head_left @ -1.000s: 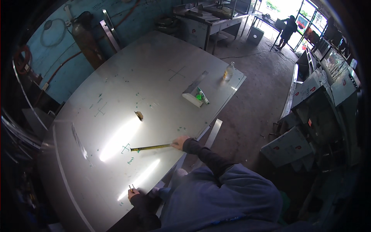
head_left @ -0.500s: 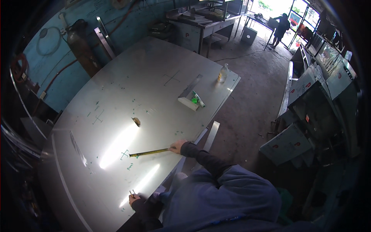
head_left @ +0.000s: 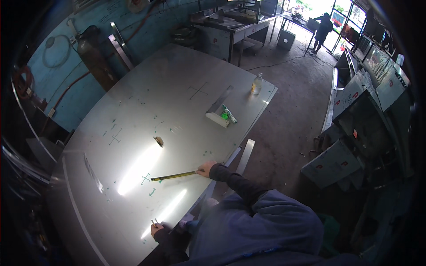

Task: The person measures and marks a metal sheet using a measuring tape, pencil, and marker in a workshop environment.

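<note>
At the near edge of a large metal sheet (head_left: 133,111), my right hand (head_left: 206,169) is closed around the end of a yellow tape measure (head_left: 175,176). Its blade lies out to the left across the sheet, the tip beside a green marked cross-like figure (head_left: 146,179). Lower down, my left hand (head_left: 156,229) is closed on a thin two-pronged tool (head_left: 154,222), perhaps dividers; its prongs point away from me, and the rest is hidden in my fingers. Other green marks and drawn figures are scattered over the metal.
A brown piece (head_left: 158,141) lies mid-sheet. Farther right are an angled metal strip (head_left: 218,119), a green-and-white marker (head_left: 230,113) and a clear bottle (head_left: 257,84). A gas cylinder (head_left: 94,57) stands by the blue wall. Panels (head_left: 333,163) lean at right; a person (head_left: 322,32) stands far off.
The whole view has shifted slightly. Both hands keep their grips, and the tape stays stretched over the sheet in about the same place.
</note>
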Demonstrator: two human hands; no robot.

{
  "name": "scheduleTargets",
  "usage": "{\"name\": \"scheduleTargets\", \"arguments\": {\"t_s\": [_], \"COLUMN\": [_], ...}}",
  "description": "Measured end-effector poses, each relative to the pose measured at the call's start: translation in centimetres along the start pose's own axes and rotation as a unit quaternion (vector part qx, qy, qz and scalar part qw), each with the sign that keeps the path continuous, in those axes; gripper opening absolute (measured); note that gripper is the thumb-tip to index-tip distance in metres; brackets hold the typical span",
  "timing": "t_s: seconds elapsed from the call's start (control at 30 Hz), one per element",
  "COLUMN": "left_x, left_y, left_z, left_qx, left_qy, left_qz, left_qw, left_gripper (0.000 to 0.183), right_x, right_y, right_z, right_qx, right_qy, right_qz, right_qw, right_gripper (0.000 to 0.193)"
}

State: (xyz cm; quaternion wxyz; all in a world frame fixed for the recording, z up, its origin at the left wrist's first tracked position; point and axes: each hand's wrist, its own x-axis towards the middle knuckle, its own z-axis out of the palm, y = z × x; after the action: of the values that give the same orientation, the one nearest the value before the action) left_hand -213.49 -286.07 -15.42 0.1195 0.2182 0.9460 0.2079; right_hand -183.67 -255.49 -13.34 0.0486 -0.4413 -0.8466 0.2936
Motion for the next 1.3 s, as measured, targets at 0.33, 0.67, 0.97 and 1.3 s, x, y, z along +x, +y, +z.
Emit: {"name": "scheduleTargets", "arguments": {"t_s": [0.33,0.67,0.97,1.3], "left_x": [4.1,-1.5,-4.6,-6.8], "left_y": [-11.2,-5.0,-5.1,13.4], "left_z": [6.5,2.4,1.7,9.7], "left_qx": [0.070,-0.167,-0.200,-0.191], "left_qy": [0.040,0.056,-0.014,-0.119], "left_qz": [0.112,0.092,0.099,0.386], "left_qw": [0.990,0.980,0.975,0.895], "left_gripper": [0.034,0.019,0.027,0.028], "right_x": [-0.2,-10.5,-22.7,-38.1], "right_y": [-1.3,-2.2,-0.8,9.3], "right_z": [1.2,5.5,10.3,9.3], "right_qx": [0.004,0.294,0.344,0.436], "right_qy": [-0.028,-0.007,0.001,0.230], "right_qz": [0.003,0.005,0.158,0.291], "right_qw": [1.000,0.956,0.926,0.820], "right_gripper": [0.036,0.041,0.041,0.040]}}
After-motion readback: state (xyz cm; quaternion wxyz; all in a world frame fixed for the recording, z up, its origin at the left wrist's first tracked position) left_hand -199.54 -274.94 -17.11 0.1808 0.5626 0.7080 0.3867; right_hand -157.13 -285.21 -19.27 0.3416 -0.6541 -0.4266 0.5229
